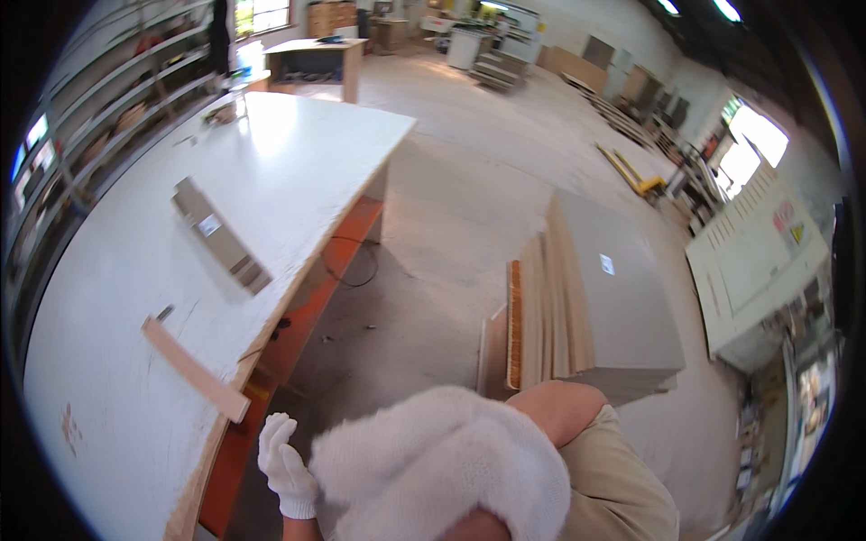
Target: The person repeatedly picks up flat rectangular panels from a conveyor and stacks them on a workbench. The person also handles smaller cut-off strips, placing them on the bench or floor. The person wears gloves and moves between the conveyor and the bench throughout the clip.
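My left hand (287, 464), in a white knit glove, hangs beside the near edge of a long white-topped table (99, 307). Its fingers curl loosely, with nothing in them. Very large and close, a white knit glove covers what looks like my right hand (433, 460); its fingers cannot be made out, nor whether it holds anything. Closest to my left hand, a narrow pinkish-brown wooden strip (194, 368) lies on the table, one end at the edge. Farther up the table lies a long grey-brown board bundle (219, 234) with a white label.
A stack of large grey boards (613, 279) stands on the floor at right. Behind it is a pale metal cabinet (758, 261). Orange shelving (352, 230) shows beneath the table, with a dark cable (374, 269) hanging out. A yellow pallet jack (642, 183) stands farther off.
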`<state>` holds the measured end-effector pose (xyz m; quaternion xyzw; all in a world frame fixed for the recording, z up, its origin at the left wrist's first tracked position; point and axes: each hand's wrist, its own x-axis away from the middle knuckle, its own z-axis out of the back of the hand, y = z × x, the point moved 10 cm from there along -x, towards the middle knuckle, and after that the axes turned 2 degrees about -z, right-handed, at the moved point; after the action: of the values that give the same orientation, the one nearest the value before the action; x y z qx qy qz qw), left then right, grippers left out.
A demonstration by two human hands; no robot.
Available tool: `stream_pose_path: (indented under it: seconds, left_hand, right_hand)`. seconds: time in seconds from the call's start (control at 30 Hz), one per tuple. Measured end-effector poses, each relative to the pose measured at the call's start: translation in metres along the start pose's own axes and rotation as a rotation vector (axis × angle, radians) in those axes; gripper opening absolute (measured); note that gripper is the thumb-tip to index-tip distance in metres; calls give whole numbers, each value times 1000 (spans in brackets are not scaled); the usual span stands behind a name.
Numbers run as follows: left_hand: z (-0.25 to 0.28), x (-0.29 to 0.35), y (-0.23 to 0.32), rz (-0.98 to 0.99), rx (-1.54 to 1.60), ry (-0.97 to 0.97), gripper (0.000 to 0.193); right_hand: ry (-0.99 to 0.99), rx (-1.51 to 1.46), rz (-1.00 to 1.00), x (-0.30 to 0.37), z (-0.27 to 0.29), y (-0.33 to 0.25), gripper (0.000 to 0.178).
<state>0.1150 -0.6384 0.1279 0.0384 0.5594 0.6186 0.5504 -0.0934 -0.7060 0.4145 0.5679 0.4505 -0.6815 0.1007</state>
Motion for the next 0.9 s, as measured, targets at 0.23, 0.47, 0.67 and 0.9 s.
stream_pose_path:
  seconds: [0.23, 0.47, 0.67, 0.9]
  left_hand:
    - [64, 49, -14, 170, -62, 211, 44]
    - [100, 21, -11, 126, -105, 185, 41]
    - [94, -15, 6, 62, -189, 273, 42]
    - [140, -69, 55, 52, -516, 193, 28]
  right_hand:
    - [-405, 991, -188, 98, 46, 190, 15]
    - [-806, 1574, -1069, 304, 227, 296, 33]
    - [-414, 1264, -753, 214, 214, 322, 9]
    - [-161, 567, -421, 45, 59, 245, 5]
